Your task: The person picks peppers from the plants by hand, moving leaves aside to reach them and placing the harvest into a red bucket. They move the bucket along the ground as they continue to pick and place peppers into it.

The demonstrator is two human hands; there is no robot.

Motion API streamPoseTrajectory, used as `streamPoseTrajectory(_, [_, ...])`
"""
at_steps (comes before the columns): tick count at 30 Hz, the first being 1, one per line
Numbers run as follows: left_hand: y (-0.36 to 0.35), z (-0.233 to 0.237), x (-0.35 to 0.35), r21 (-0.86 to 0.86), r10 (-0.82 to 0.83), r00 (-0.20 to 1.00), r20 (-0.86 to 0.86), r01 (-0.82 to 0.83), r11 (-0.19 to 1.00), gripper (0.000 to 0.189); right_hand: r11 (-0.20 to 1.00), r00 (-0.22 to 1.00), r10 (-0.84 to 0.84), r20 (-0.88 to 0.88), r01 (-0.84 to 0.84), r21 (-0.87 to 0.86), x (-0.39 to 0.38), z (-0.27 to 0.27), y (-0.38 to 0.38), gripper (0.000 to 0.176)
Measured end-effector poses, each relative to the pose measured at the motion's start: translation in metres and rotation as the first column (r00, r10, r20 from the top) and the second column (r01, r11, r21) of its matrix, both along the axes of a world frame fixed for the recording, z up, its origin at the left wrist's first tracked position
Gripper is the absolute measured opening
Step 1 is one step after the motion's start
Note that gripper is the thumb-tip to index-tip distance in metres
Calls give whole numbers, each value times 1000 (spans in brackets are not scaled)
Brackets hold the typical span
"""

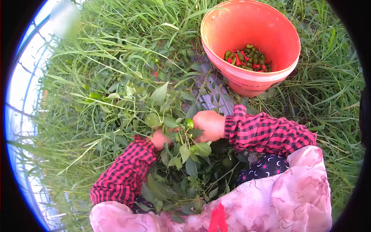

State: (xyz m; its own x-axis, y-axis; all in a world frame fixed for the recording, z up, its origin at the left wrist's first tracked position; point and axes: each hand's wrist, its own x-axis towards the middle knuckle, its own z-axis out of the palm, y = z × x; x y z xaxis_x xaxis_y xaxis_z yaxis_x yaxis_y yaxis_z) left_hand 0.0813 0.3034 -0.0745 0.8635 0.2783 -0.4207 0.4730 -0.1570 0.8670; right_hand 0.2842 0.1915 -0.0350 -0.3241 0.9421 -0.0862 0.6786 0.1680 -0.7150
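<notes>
1. Your right hand (pixel 210 125) is curled shut, touching a green pepper (pixel 189 123) on the pepper plant (pixel 181 154).
2. Your left hand (pixel 158 138) is buried in the leaves, so I cannot tell its grip.
3. An orange bucket (pixel 247 83) of picked peppers (pixel 247 58) stands beyond, well apart.

Orange bucket (pixel 247 83) holding red and green chillies (pixel 247 58), tall grass (pixel 96 58) around

outdoors in daylight: tall green grass (pixel 96 58) all around, a grey ridged sheet (pixel 208 92) on the ground, pale bright sky (pixel 23 77) at left
</notes>
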Motion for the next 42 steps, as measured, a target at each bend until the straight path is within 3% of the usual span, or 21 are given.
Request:
streamPoseTrajectory(2, [-2,6,5,-265,115,992,50,-98,959,12,997,999,32,-26,-34,-75,4,7,2,28])
streamPoseTrajectory(6, [-6,17,9,5,-60,992,114,60,998,15,971,975,221,-17,-222,-88,8,2,13,23])
streamPoseTrajectory(10, [15,15,-13,-209,161,983,-87,-176,962,19,985,959,133,250,-101,-139,24,36,1,20])
streamPoseTrajectory(11, [20,27,-23,-437,214,976,42,-174,882,28,995,957,76,282,-55,-81,37,39,-5,20])
streamPoseTrajectory(12, [31,14,-40,-890,340,937,81,-86,448,37,997,977,-67,203,56,60,46,47,-17,17])
streamPoseTrajectory(13, [29,38,-35,-606,186,982,-38,-171,777,44,962,966,-249,-71,255,101,51,65,-29,12])
streamPoseTrajectory(15, [23,59,-38,-223,98,969,-227,-150,963,51,664,873,-311,-376,482,572,65,82,-28,17])
streamPoseTrajectory(17, [23,36,-52,-9,170,984,-54,-171,985,48,448,807,-512,-293,543,710,101,93,-21,23])
streamPoseTrajectory(19, [32,7,-71,210,203,969,140,-229,950,45,513,674,-718,173,344,787,136,86,-19,35])
streamPoseTrajectory(21, [52,-8,-89,-514,553,833,15,-468,719,29,469,661,-734,158,324,822,129,86,-19,35])
streamPoseTrajectory(22, [57,-13,-92,-515,560,829,15,-473,714,29,425,646,-750,141,307,852,122,85,-20,34])
streamPoseTrajectory(24, [49,15,-66,-594,556,826,93,-402,697,27,642,892,-435,-121,401,654,91,81,-20,25])
streamPoseTrajectory(26, [51,6,-70,-602,563,805,184,-361,713,29,918,873,-219,-436,336,212,57,41,3,23])
streamPoseTrajectory(28, [65,-25,-90,-701,630,764,140,-373,608,32,921,840,-337,-426,387,33,36,-28,42,35])
streamPoseTrajectory(30, [57,-5,-79,-695,589,797,132,-350,629,35,889,886,-457,-76,457,-19,21,-73,79,47])
streamPoseTrajectory(32, [45,13,-66,-859,630,775,55,-285,425,14,852,838,-516,-179,523,-9,8,-104,105,45])
streamPoseTrajectory(34, [40,6,-75,-814,634,757,156,-266,517,21,857,798,-514,-314,491,-156,4,-128,124,40])
streamPoseTrajectory(35, [30,22,-67,-642,662,747,-61,-537,547,27,854,734,-520,-437,430,-293,3,-138,132,35])
streamPoseTrajectory(37, [34,16,-78,102,262,963,-55,-256,961,35,876,745,-480,-463,380,-297,0,-120,118,32])
streamPoseTrajectory(40, [36,8,-68,-318,191,972,-137,-226,921,37,958,883,-285,-373,245,-152,5,-60,72,29])
streamPoseTrajectory(42, [33,9,-61,-708,357,903,-238,-413,573,37,951,928,-190,-320,93,-295,9,-54,58,27])
